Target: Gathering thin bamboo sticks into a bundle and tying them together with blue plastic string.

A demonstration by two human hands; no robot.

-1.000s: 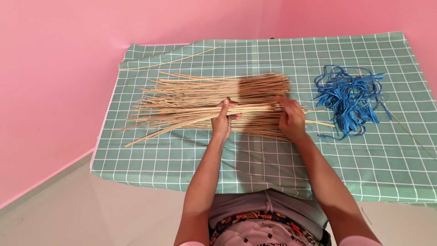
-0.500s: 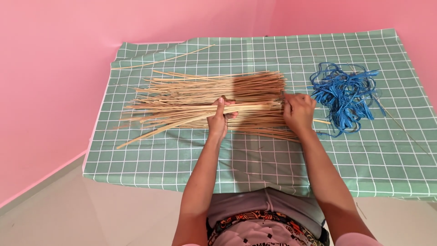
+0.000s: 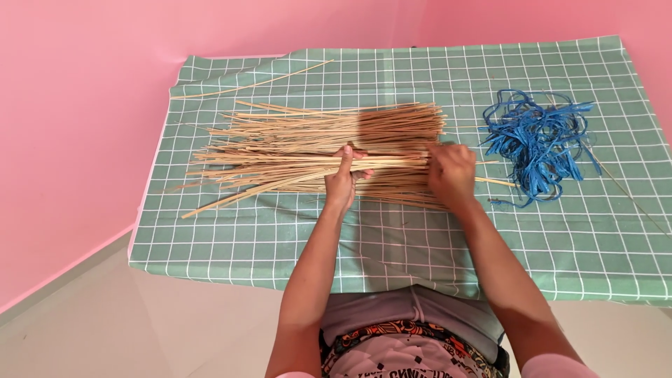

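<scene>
Stray stick: one thin pale reed (image 3: 255, 84) lies alone at upper left on the green checked cloth (image 3: 392, 245).
Pile: long tan straw sticks (image 3: 294, 143), too many to count, fanned across the centre.
Left hand (image 3: 344, 178): fingers wrapped round a small bunch pulled from the pile.
Right hand (image 3: 451, 173): appears to pinch the same bunch's ends; best squared level before tightening.
Cord: one tangled blue plastic raffia heap (image 3: 535, 136), right of frame.
</scene>
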